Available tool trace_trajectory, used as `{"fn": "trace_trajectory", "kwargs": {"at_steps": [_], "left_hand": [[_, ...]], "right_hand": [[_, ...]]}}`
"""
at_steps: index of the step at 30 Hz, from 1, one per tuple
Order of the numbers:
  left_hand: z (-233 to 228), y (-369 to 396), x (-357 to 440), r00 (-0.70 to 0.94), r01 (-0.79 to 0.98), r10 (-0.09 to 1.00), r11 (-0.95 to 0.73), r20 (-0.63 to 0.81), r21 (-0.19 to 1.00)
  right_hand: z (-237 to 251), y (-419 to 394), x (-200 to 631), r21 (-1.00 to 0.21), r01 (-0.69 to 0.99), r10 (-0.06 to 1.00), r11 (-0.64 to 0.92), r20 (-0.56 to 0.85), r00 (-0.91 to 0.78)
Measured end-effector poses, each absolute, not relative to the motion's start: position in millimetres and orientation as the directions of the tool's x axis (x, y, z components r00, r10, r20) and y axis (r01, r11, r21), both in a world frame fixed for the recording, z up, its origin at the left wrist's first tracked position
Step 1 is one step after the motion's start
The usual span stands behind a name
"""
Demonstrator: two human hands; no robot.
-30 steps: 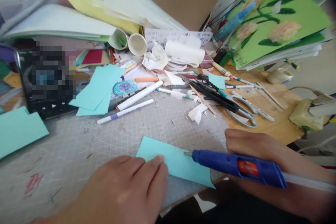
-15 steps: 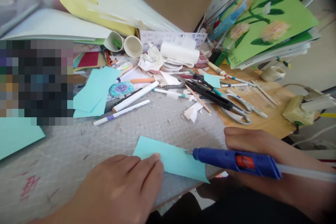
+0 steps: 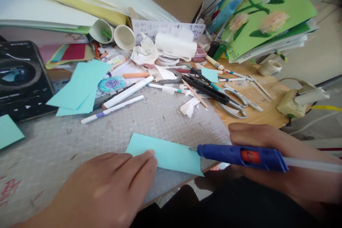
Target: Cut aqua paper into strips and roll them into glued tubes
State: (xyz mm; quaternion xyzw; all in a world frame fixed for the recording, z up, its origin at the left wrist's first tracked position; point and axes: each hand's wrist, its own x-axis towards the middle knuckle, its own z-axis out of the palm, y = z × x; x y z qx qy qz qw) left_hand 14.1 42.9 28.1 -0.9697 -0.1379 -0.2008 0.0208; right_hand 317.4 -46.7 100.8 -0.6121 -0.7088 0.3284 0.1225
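Turquoise paper strip (image 3: 168,154) lies flat at the near edge of the grey cutting mat (image 3: 80,142), its right end close to where the mat gives way to the wooden desk (image 3: 267,114). Around it, from big to small: a leaning stack of sheets topped by a green flower card (image 3: 267,10) at the far right, a dark phone (image 3: 21,78) propped at the left, loose turquoise sheets (image 3: 80,85) beside it, two paper cups (image 3: 117,35) lying on their sides, a white roll (image 3: 175,45), black-handled scissors (image 3: 221,96), and white pens (image 3: 112,108) scattered across the mat. The left hand (image 3: 107,188) lies palm down and flat, unclenched, its fingertips (image 3: 149,155) pressing the strip's left end to the mat. The right hand (image 3: 269,160) is wrapped round a blue glue gun (image 3: 240,156), a clear stick trailing out of the back, with the metal nozzle (image 3: 192,149) at the strip's right edge, touching or just short of it; I cannot tell which. The step in hand looks like laying glue along that short edge while the other hand pins the paper. The next move would call for a steady squeeze and a slow, even draw of the nozzle along the edge, with the pinning fingers kept well apart from the hot tip and the strip not allowed to slide on the mat.
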Motion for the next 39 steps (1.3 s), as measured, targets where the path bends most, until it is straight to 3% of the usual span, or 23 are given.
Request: {"fn": "trace_trajectory", "kwargs": {"at_steps": [4, 9, 17, 23, 31, 35, 37, 39], "left_hand": [[26.3, 44.2, 12.6, 0.889, 0.288, 0.284, -0.957, 0.36, 0.044], [25.7, 49.0, 10.6, 0.924, 0.235, 0.224, -0.972, 0.31, 0.0], [29.0, 48.3, 10.8, 0.915, 0.228, 0.215, -0.974, 0.34, 0.002], [27.4, 49.3, 13.6, 0.912, 0.237, 0.227, -0.971, 0.342, 0.012], [22.9, 46.3, 13.9, 0.905, 0.262, 0.225, -0.963, 0.36, -0.057], [24.7, 45.0, 17.6, 0.905, 0.266, 0.219, -0.96, 0.364, -0.084], [27.4, 45.2, 19.6, 0.905, 0.271, 0.221, -0.958, 0.364, -0.093], [31.1, 46.1, 21.6, 0.908, 0.273, 0.225, -0.957, 0.353, -0.093]], "right_hand": [[102.1, -49.8, 319.9, -0.639, 0.767, 0.93, 0.055, -0.246, -0.272], [102.7, -55.7, 323.4, -0.636, 0.762, 0.943, 0.122, -0.164, -0.288], [108.5, -56.0, 321.8, -0.626, 0.763, 0.95, 0.16, -0.112, -0.291], [110.7, -58.1, 324.4, -0.628, 0.774, 0.942, 0.086, -0.202, -0.269], [119.4, -53.4, 322.8, -0.484, 0.865, 0.935, 0.131, -0.231, -0.27], [132.4, -44.2, 313.1, -0.433, 0.893, 0.903, 0.121, -0.325, -0.28], [139.0, -36.0, 305.6, -0.357, 0.928, 0.883, 0.102, -0.398, -0.25], [144.9, -26.7, 298.8, -0.276, 0.952, 0.9, 0.133, -0.369, -0.232]]}}
